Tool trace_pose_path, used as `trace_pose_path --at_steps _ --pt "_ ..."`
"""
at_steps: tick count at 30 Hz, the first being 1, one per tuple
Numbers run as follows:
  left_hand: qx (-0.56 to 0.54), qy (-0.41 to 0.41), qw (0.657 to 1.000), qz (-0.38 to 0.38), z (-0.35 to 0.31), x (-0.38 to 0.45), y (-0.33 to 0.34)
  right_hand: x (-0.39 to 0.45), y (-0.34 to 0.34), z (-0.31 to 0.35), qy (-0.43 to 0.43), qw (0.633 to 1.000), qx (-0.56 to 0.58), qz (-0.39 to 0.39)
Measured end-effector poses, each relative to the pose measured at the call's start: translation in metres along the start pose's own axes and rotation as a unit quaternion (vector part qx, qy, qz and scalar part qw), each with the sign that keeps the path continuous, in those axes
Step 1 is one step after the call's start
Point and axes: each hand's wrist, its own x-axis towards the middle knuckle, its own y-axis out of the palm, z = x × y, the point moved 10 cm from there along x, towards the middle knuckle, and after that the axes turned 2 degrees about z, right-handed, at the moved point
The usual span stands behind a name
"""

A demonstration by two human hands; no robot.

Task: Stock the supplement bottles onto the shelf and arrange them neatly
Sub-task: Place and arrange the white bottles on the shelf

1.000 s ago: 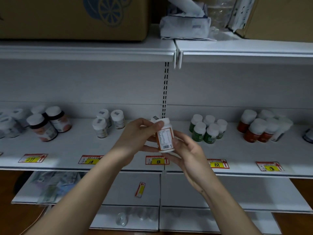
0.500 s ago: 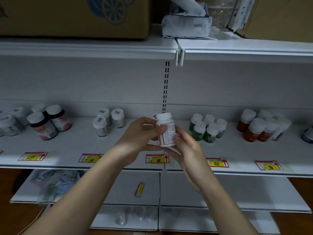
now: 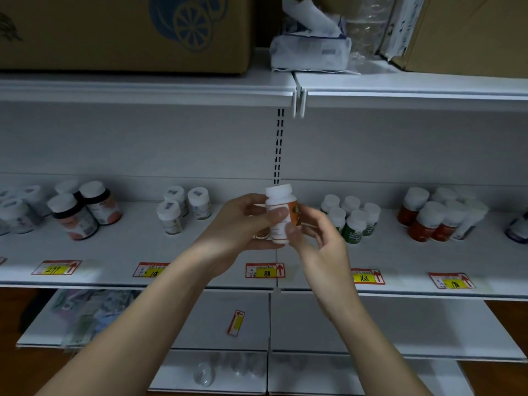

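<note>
— Bottle (image 3: 281, 212) first: where does it sit in the head view?

— Upright, cap up, long axis vertical, held in the air in front of the shelf (image 3: 200, 247), just above the "88" price tag (image 3: 265, 270). The left hand (image 3: 243, 224) wraps its body from the left; the right hand (image 3: 320, 238) pinches it with thumb and fingertips from the right.

— Which is nearer the gap?

— Both are about level. The bare stretch lies straight behind, between the white-capped bottles (image 3: 183, 207) and the green bottles (image 3: 351, 218). Something orange seems to sit behind the left palm, though I cannot tell what.
</note>
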Motion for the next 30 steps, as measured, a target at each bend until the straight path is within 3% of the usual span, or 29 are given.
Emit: trace_pose_path --at_steps 5,10,15,21,30 --pt "-0.033 -0.008 0.999 -0.026 0.009 0.000 -0.004 -0.001 0.010 -0.011 0.062 0.994 0.056 0.070" --pt "0.008 0.017 1.000 0.002 -0.001 -0.005 0.007 -0.007 0.002 0.000 0.002 0.998 0.061 0.016" --pt "0.025 0.030 0.999 0.017 -0.014 -0.006 0.015 -0.009 0.000 0.019 -0.064 0.998 -0.006 -0.025" --pt "-0.068 0.019 0.997 -0.006 -0.008 -0.006 0.009 -0.007 0.006 0.011 0.001 0.998 0.057 0.031" --pt "0.003 0.015 1.000 -0.012 -0.007 -0.008 0.015 -0.011 -0.001 0.008 -0.014 0.998 0.057 -0.015"
